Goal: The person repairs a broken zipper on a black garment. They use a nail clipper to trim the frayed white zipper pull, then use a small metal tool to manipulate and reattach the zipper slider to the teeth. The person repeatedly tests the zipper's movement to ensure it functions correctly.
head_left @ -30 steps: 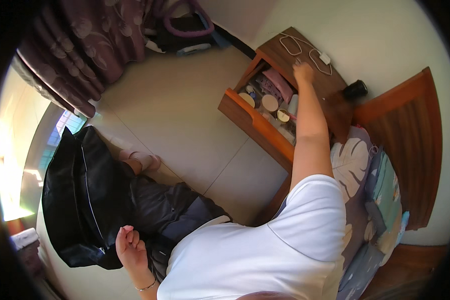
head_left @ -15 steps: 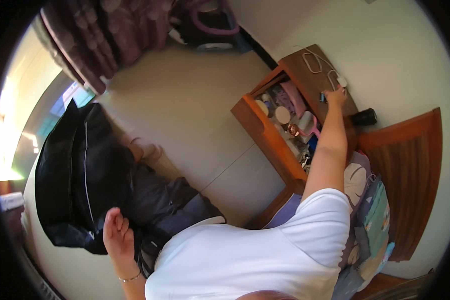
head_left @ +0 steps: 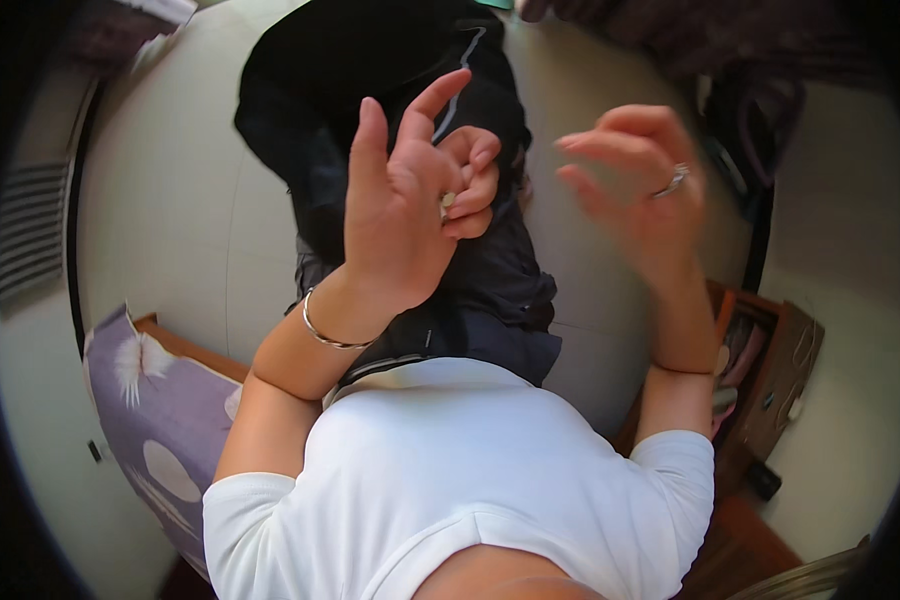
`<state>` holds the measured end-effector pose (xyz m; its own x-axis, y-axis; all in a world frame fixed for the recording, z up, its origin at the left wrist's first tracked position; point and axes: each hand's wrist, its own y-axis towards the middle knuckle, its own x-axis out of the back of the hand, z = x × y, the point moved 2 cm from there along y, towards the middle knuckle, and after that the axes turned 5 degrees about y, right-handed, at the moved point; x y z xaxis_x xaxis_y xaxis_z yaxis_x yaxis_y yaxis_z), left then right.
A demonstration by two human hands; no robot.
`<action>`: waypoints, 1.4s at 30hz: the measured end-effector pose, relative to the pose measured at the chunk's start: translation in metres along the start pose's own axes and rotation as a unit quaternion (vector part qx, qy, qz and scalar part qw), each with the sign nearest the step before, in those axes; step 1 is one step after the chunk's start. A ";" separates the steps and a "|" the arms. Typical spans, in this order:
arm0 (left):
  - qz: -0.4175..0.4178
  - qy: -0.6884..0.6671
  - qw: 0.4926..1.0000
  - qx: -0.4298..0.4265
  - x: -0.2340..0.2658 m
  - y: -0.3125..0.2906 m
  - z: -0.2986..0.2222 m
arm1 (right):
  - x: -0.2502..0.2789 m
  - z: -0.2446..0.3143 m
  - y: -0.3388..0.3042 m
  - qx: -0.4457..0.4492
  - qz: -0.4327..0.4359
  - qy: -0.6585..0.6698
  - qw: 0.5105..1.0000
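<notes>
My left hand [head_left: 405,195] is raised palm up over my lap, thumb and forefinger stretched out. Its other fingers curl around a small pale thing [head_left: 447,204], too small to name. To its right, my right hand [head_left: 640,180] hangs in the air, slightly blurred. Its fingers are bent, with a gap between them and the thumb, and nothing shows in that gap. A silver ring [head_left: 674,180] sits on one of its fingers. Behind the hands, a large black bag-like thing [head_left: 310,90] with a pale zip line covers part of my dark trousers [head_left: 500,310].
At right stands a wooden cabinet [head_left: 799,350] with its drawer pulled out and full of small items. A black cylinder [head_left: 764,480] lies by it. A bed with purple patterned bedding [head_left: 175,420] is at left. Dark curtains [head_left: 610,30] hang at the far right.
My view has turned toward my lap. The right hand has come back from the cabinet top to in front of me. Both hands are now close together, and a small pale thing shows in the left.
</notes>
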<state>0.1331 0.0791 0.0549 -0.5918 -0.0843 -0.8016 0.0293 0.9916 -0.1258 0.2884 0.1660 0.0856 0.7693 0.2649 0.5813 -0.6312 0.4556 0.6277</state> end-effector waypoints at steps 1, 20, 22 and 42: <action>-0.022 0.037 0.999 -0.027 0.004 -0.002 -0.002 | -0.018 0.006 0.006 -0.010 0.013 0.049 0.999; 0.002 0.413 0.861 -0.296 0.040 -0.051 -0.039 | -0.082 0.026 0.008 -0.180 -0.056 0.494 0.849; 0.019 0.387 0.883 -0.264 0.055 -0.073 -0.039 | -0.082 0.023 0.005 -0.193 -0.047 0.552 0.810; -0.253 0.037 0.962 0.094 0.085 -0.065 -0.011 | -0.122 0.008 -0.012 -0.395 0.115 0.518 0.750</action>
<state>0.0724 0.0082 0.0013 -0.6244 -0.5378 -0.5665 -0.1374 0.7895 -0.5981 0.2015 0.1211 0.0117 0.5715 0.7454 -0.3432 -0.8182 0.5495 -0.1689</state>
